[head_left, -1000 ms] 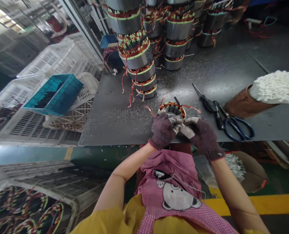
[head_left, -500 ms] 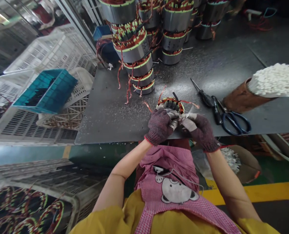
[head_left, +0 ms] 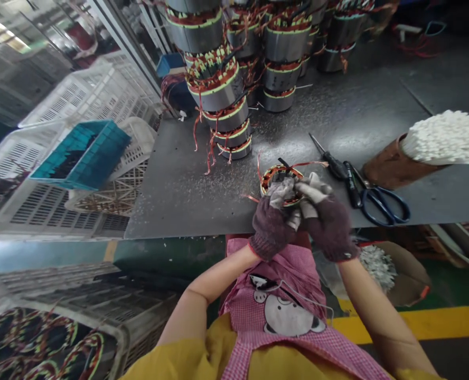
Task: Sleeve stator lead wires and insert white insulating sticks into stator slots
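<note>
Gloved left hand (head_left: 271,230) and right hand (head_left: 331,228) close together, pinching pale strips (head_left: 311,193) over a copper-wound motor stator (head_left: 281,178) on the steel tabletop (head_left: 171,200).

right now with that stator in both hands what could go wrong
The wound stator, held by the gloved left hand and right hand, is near the dark bench's front edge, so a slip could drop it. Its copper leads might snag the nearby screwdriver or scissors.
</note>
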`<state>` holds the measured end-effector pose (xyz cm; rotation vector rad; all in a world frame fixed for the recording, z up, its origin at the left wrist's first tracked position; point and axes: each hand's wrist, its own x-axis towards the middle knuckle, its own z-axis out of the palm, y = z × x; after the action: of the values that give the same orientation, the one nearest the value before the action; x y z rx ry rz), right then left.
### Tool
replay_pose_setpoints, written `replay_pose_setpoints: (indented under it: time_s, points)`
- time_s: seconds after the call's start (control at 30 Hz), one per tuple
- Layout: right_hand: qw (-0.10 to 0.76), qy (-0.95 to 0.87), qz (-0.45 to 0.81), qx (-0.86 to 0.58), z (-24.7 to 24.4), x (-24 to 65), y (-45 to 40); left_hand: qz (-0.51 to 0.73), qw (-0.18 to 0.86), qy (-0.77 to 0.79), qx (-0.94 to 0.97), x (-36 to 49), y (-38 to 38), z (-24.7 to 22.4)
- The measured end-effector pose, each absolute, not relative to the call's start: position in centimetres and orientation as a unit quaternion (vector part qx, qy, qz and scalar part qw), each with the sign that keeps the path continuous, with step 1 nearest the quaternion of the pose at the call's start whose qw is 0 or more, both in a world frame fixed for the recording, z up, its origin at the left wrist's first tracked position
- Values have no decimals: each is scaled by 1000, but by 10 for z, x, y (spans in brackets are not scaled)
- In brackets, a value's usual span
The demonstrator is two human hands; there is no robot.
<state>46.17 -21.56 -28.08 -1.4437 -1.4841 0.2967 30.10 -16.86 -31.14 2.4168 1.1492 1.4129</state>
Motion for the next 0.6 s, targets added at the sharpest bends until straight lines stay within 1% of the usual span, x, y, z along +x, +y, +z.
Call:
replay_pose_setpoints:
  time_s: [0.07,0.1,0.17,0.2,0.27,0.33,0.4,0.47,0.53,0.6]
  points:
    - [489,-618,157,-595,-293,464,-212,456,40,319,830,281,-159,-305]
    - [500,-612,173,-587,-299,464,-209,444,21,275,853,271,-149,-299]
    - [530,-597,196,-569,-308,464,-203,365,13,187,912,256,-118,-283]
    - [540,-592,206,-562,-310,464,-201,314,24,146,938,251,-101,-274]
    - [550,-587,221,-551,-309,465,-199,195,82,90,973,248,-70,-256]
    - [559,-588,229,-538,-303,470,-202,128,153,80,977,249,-52,-243]
    - [579,-574,200,-543,-292,481,-207,124,201,96,967,250,-49,-239]
    - [590,-544,143,-579,-279,501,-213,163,210,107,958,250,-59,-245]
    - [584,-514,93,-622,-265,526,-219,224,184,114,950,250,-73,-260]
    - [574,-493,58,-651,-251,550,-226,294,127,140,937,253,-86,-280]
